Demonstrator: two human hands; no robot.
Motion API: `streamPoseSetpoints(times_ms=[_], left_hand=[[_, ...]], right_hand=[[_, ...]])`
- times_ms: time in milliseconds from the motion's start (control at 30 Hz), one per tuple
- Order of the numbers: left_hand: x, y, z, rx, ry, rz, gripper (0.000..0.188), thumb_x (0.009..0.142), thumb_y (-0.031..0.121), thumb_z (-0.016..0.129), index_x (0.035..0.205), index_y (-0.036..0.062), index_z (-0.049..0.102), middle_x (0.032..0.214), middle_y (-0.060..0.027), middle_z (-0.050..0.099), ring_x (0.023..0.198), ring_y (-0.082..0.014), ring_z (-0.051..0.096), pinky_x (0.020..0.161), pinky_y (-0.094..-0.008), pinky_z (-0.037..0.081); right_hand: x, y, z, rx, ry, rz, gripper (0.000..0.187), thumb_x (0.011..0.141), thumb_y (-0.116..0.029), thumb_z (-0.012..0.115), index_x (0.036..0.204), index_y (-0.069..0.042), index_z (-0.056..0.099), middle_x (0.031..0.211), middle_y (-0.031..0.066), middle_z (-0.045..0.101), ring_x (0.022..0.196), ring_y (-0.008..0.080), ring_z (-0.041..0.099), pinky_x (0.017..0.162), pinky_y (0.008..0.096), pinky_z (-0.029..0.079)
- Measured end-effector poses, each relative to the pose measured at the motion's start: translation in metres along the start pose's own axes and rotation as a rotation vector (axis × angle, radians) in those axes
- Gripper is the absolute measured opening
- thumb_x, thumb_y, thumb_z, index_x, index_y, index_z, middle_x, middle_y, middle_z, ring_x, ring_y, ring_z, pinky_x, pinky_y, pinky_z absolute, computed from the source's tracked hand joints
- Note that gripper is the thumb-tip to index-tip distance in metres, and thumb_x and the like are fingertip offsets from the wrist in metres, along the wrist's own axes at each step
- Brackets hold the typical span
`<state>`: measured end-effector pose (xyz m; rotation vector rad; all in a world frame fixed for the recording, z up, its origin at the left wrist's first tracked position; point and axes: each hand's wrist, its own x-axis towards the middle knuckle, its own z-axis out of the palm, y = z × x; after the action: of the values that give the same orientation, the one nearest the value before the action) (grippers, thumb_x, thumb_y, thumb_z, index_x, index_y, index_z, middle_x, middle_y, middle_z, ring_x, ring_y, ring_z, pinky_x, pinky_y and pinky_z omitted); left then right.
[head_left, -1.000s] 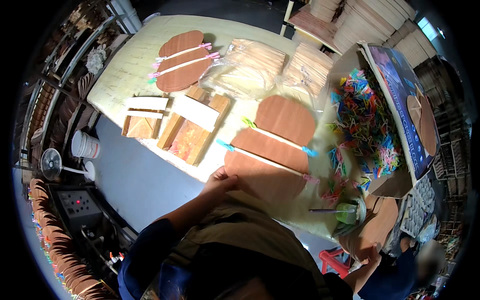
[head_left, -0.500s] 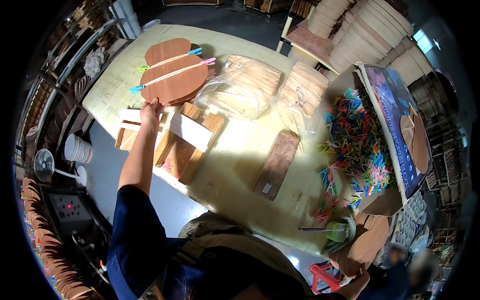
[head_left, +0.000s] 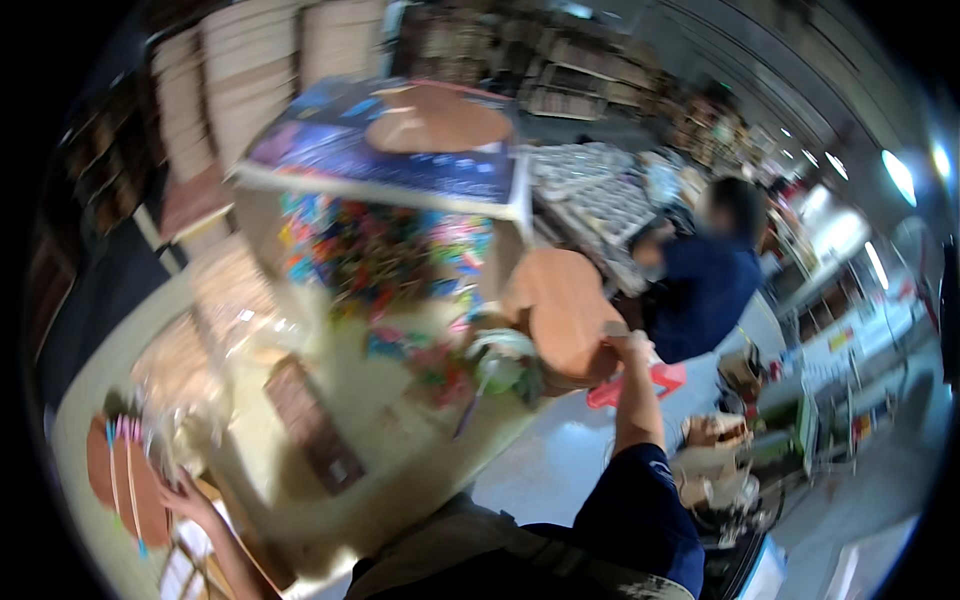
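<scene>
At the lower left my left hand (head_left: 190, 500) is open, its slightly blurred fingers apart at the edge of brown figure-eight-shaped wooden plates (head_left: 140, 490). Wooden sticks and coloured clothespins lie across these plates. On the right, my right hand (head_left: 630, 348) pinches the rim of a similar thin wooden plate (head_left: 570, 310) on a stack at the table's edge. Next to that stack is a pale green cup-like container (head_left: 505, 365) with a purple-handled tool (head_left: 470, 405) leaning by it. A wooden frame (head_left: 245, 540) lies beside my left forearm, partly hidden.
A large open box (head_left: 510, 190) holds many coloured clothespins (head_left: 370, 250), some spilled onto the table (head_left: 400, 450). Bagged wooden sticks (head_left: 230, 285) and a brown board (head_left: 310, 425) lie left of it. A co-worker (head_left: 705, 270) in dark blue sits beyond a red stool (head_left: 650, 385).
The view has swung to the right, with blur. My left hand has come off the plates' near edge and its fingers have spread. My right hand stays at the plate stack.
</scene>
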<state>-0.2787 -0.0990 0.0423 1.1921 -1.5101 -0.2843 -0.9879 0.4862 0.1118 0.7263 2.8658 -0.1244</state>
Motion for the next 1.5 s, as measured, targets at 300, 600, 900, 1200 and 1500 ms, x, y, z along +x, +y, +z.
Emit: streamPoseSetpoints(times_ms=[300,600,900,1200,1500], left_hand=[[-0.191,0.293,0.110,-0.472,-0.867,0.361,0.037,0.078,-0.001,0.055,0.116,-0.0012,0.054,0.113,-0.0159,0.055,0.106,-0.0303,0.051,0.093,-0.0395,0.040],[-0.329,0.491,0.203,-0.523,-1.328,1.303,0.057,0.084,0.020,0.052,0.132,-0.0084,0.037,0.140,-0.0237,0.033,0.133,-0.0360,0.028,0.109,-0.0452,0.022],[-0.358,0.493,0.229,-0.450,-1.229,1.356,0.054,0.083,0.019,0.051,0.127,-0.0116,0.041,0.138,-0.0256,0.035,0.132,-0.0369,0.028,0.110,-0.0451,0.023],[-0.358,0.482,0.235,-0.486,-1.171,1.386,0.052,0.081,0.012,0.048,0.127,-0.0116,0.040,0.141,-0.0257,0.031,0.134,-0.0377,0.024,0.112,-0.0436,0.019],[-0.366,0.473,0.241,-0.638,-1.151,1.220,0.047,0.083,0.009,0.044,0.127,-0.0085,0.043,0.139,-0.0222,0.035,0.133,-0.0355,0.028,0.110,-0.0422,0.024]], right_hand=[[-0.005,0.034,-0.009,0.555,-0.064,-0.066,0.084,0.056,-0.036,0.087,0.120,0.003,0.050,0.119,0.0168,0.049,0.104,0.0289,0.055,0.086,0.0374,0.046],[0.043,0.057,0.044,0.878,0.239,-0.331,0.044,0.062,-0.031,0.081,0.096,-0.006,0.068,0.081,0.0161,0.068,0.074,0.0278,0.065,0.071,0.0353,0.050],[0.021,0.056,0.018,1.013,0.312,-0.435,0.022,0.069,-0.025,0.077,0.079,-0.007,0.069,0.084,0.0161,0.061,0.084,0.0291,0.058,0.073,0.0338,0.047],[0.036,0.049,-0.001,0.498,0.315,-0.542,0.043,0.075,-0.037,0.070,0.103,-0.004,0.065,0.093,0.0232,0.064,0.088,0.0367,0.062,0.076,0.0409,0.049],[0.033,0.050,-0.008,0.840,0.283,-0.570,0.026,0.082,-0.028,0.069,0.088,-0.002,0.068,0.073,0.0062,0.066,0.068,0.0118,0.060,0.066,0.0267,0.047]])
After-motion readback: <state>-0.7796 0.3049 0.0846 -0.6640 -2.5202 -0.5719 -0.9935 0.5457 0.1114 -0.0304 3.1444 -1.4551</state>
